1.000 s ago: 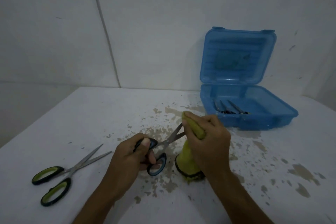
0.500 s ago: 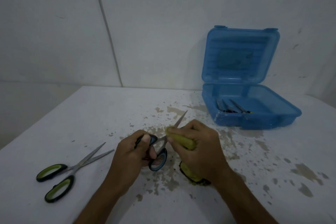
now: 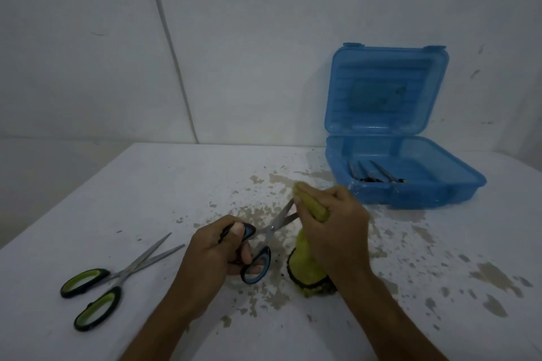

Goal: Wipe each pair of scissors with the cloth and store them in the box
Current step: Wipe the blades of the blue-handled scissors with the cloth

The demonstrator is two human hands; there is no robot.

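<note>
Dim, bluish, even light with soft faint shadows; wide-angle bending at the edges, slightly soft focus.

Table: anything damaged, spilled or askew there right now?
Yes. The table top is blotched with brownish patches, chipped paint or stains, from the box toward the near right edge. The green scissors lie splayed open at the left. Nothing looks spilled.

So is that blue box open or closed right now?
Open. The blue box has its lid standing upright at the back, and scissors show inside its tray.
</note>
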